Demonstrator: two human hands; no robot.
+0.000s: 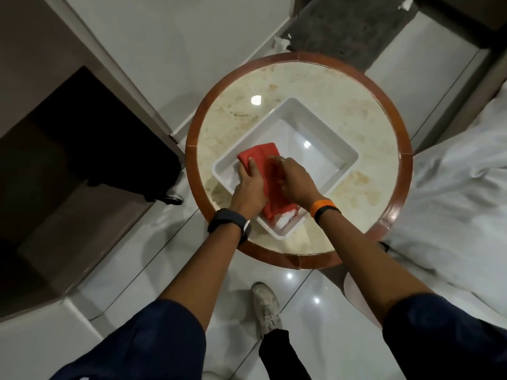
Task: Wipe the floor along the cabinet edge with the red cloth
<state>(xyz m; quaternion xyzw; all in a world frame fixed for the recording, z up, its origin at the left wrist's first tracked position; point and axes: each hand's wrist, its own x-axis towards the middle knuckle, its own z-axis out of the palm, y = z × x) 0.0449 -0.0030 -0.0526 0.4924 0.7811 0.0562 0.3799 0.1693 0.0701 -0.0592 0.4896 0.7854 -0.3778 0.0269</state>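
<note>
On round table [370, 127]: white tray [323, 124] with red cloth [263, 160] inside, over its near-left side. Left hand [248, 185] and right hand [295, 182] both gripping the cloth, close together. Cabinet [68, 165] stands left, glossy tile floor [164, 45] around.
</note>
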